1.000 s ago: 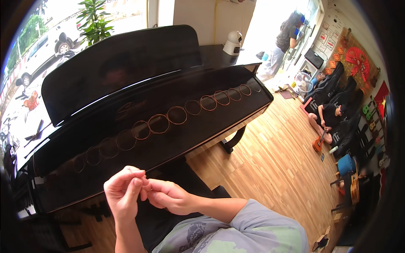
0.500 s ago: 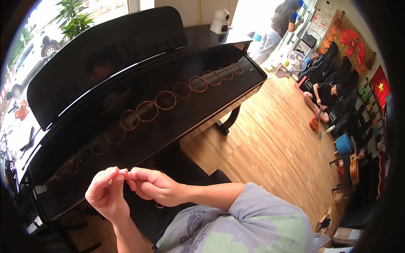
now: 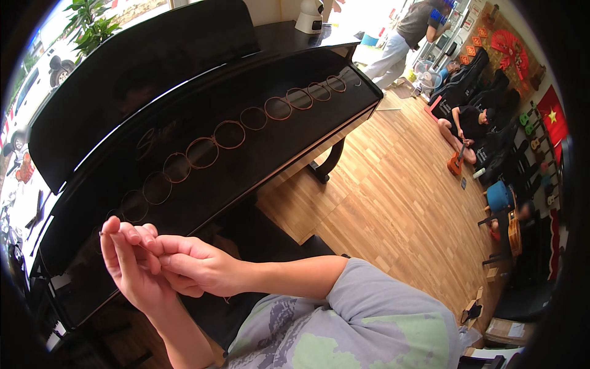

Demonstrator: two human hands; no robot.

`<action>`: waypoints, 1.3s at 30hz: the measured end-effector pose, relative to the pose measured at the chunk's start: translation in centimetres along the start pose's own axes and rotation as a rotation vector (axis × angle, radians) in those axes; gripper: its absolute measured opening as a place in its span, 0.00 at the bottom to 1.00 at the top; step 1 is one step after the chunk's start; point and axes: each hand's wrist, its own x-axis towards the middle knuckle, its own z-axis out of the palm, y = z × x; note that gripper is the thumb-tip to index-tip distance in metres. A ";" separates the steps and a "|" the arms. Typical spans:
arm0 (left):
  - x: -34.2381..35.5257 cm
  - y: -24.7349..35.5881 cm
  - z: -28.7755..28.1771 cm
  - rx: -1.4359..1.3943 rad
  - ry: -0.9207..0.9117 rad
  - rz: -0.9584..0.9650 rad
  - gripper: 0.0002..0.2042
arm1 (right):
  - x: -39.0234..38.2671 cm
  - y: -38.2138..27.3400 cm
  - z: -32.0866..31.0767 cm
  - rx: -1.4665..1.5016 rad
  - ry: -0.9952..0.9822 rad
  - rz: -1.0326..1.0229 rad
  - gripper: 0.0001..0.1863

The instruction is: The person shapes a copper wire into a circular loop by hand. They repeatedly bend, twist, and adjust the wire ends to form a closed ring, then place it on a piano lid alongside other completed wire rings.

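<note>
My left hand (image 3: 132, 264) is raised at the lower left, thumb and fingertips together, with a tiny bit of thin wire showing beside them. My right hand (image 3: 200, 267) is closed and touches the left fingers. It seems to grip the same thin string, a loop of which dangles below it; most is hidden by my fingers. Beyond both hands, a row of coiled strings (image 3: 228, 134), some copper-coloured and some silvery, lies along the lid of a black piano (image 3: 258, 166). The piano's raised music stand (image 3: 153, 55) is behind them.
A white camera device (image 3: 309, 15) stands on the piano's far end. A person (image 3: 412, 37) stands in the doorway; another (image 3: 470, 126) sits on the wooden floor (image 3: 393, 203) holding a ukulele (image 3: 456, 161). Guitar bags (image 3: 498, 141) and a blue stool (image 3: 498, 195) line the right side.
Both hands have moved left, and my left fingers are straighter and more raised. The view has shifted, raising the piano in the picture. The person in the doorway has shifted stance.
</note>
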 end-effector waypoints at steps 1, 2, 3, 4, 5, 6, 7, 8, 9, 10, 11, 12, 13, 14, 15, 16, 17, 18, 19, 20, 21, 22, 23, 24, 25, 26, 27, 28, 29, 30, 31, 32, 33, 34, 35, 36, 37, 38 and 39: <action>-0.1 0.0 -0.2 0.168 0.016 0.080 0.11 | -0.2 0.4 -0.1 0.003 0.040 0.018 0.09; -0.4 0.0 -0.2 0.202 -0.015 0.111 0.10 | -0.3 0.7 -0.4 0.006 0.035 0.010 0.08; -0.6 0.1 -0.1 0.242 -0.045 0.144 0.10 | -0.3 0.8 -0.4 -0.007 0.037 -0.001 0.09; -0.7 0.2 0.0 0.282 -0.077 0.178 0.09 | -0.3 0.9 -0.3 -0.021 0.040 -0.012 0.09; -0.5 0.4 0.2 0.221 -0.077 0.118 0.09 | -0.3 0.8 -0.3 -0.035 0.043 -0.024 0.10; -0.4 0.7 0.5 0.160 -0.074 0.055 0.09 | -0.4 0.4 0.0 -0.050 0.051 -0.014 0.10; -0.2 1.1 0.7 0.098 -0.071 -0.009 0.08 | -0.3 0.4 -0.1 -0.127 0.057 -0.063 0.10; 0.3 1.3 0.9 0.098 -0.074 -0.051 0.08 | -0.1 0.6 -0.2 -0.204 0.063 -0.112 0.09; 0.8 1.7 1.1 0.117 -0.127 -0.081 0.07 | 0.1 0.7 -0.3 -0.279 0.066 -0.158 0.09; 1.2 1.9 1.0 0.150 -0.156 -0.072 0.07 | 0.2 0.3 -0.2 -0.268 0.058 -0.163 0.08; 1.4 2.0 1.0 0.183 -0.185 -0.064 0.07 | 0.0 0.4 -0.2 -0.244 0.079 -0.148 0.07; 1.8 2.2 1.3 0.172 -0.193 -0.044 0.07 | 0.2 0.3 -0.2 -0.227 0.091 -0.138 0.07; 2.0 2.4 1.9 0.161 -0.201 -0.024 0.08 | 0.3 0.2 -0.3 -0.210 0.103 -0.128 0.07; 2.3 2.6 2.4 0.150 -0.209 -0.005 0.08 | 0.1 0.7 -1.1 -0.197 0.066 -0.126 0.08; 2.5 3.1 2.9 0.122 -0.204 -0.045 0.08 | 0.1 0.7 -0.9 -0.223 0.045 -0.139 0.08; 2.8 3.6 3.4 0.094 -0.199 -0.085 0.08 | -0.1 0.4 -0.6 -0.249 0.024 -0.152 0.08; 3.1 3.9 3.7 0.065 -0.194 -0.125 0.08 | -0.1 0.3 -0.4 -0.274 0.003 -0.165 0.08; 3.5 3.5 3.8 0.034 -0.222 -0.126 0.08 | -0.1 0.3 -0.8 -0.258 0.002 -0.158 0.09; 3.8 3.3 4.0 0.029 -0.215 -0.166 0.08 | 0.0 0.3 -0.9 -0.253 0.031 -0.141 0.09; 3.8 3.1 4.0 0.029 -0.227 -0.177 0.07 | 0.0 0.2 -1.0 -0.249 0.060 -0.126 0.09; 4.0 3.0 4.1 0.032 -0.241 -0.187 0.07 | 0.1 0.0 -1.0 -0.244 0.087 -0.112 0.08; 4.1 3.0 4.2 0.024 -0.249 -0.190 0.07 | 0.0 -0.7 -1.1 -0.240 0.069 -0.094 0.09; 4.2 3.1 4.1 0.031 -0.238 -0.209 0.07 | 0.1 -1.2 -1.0 -0.270 0.076 -0.107 0.09; 4.2 3.0 4.0 0.036 -0.224 -0.235 0.07 | 0.1 -1.5 -0.9 -0.298 0.088 -0.118 0.09; 4.2 2.9 3.9 0.041 -0.211 -0.260 0.07 | 0.1 -1.7 -0.8 -0.326 0.101 -0.129 0.09; 4.2 2.8 3.9 0.019 -0.208 -0.282 0.07 | 0.2 -1.6 -0.8 -0.309 0.121 -0.125 0.09; 4.3 2.9 4.0 0.020 -0.177 -0.297 0.07 | 0.2 -1.4 -1.1 -0.293 0.101 -0.123 0.08; 4.4 3.2 4.2 0.019 -0.145 -0.313 0.07 | 0.0 -1.0 -1.6 -0.276 0.080 -0.122 0.08; 4.6 3.5 4.3 0.018 -0.115 -0.328 0.07 | -0.1 -0.5 -1.9 -0.261 0.060 -0.120 0.08; 5.1 4.0 4.0 0.066 -0.105 -0.285 0.06 | -0.2 0.1 -1.9 -0.266 0.072 -0.108 0.07; 5.8 4.9 3.6 0.061 -0.143 -0.248 0.07 | -0.4 0.6 -2.2 -0.231 0.033 -0.073 0.07; 6.6 5.6 3.3 0.029 -0.140 -0.207 0.07 | -0.5 0.4 -1.9 -0.234 0.051 -0.075 0.07; 7.2 6.2 2.9 0.001 -0.127 -0.167 0.07 | -0.5 0.6 -1.4 -0.231 0.067 -0.069 0.07; 7.6 6.2 2.8 -0.022 -0.146 -0.165 0.08 | -0.4 0.6 -1.6 -0.272 0.053 -0.075 0.07; 7.9 5.8 3.1 -0.019 -0.149 -0.200 0.08 | -0.2 0.5 -1.9 -0.312 0.038 -0.081 0.07; 8.0 5.3 3.4 -0.020 -0.144 -0.235 0.08 | 0.0 0.7 -2.1 -0.337 0.024 -0.081 0.07; 8.1 5.0 3.6 -0.011 -0.129 -0.269 0.09 | 0.2 0.6 -1.6 -0.384 0.017 -0.068 0.07; 8.8 5.1 3.7 -0.015 -0.092 -0.293 0.09 | 0.4 0.6 -1.7 -0.306 0.036 -0.047 0.07; 9.4 4.9 4.0 0.011 -0.044 -0.277 0.11 | 0.4 1.0 -2.1 -0.210 0.052 -0.019 0.06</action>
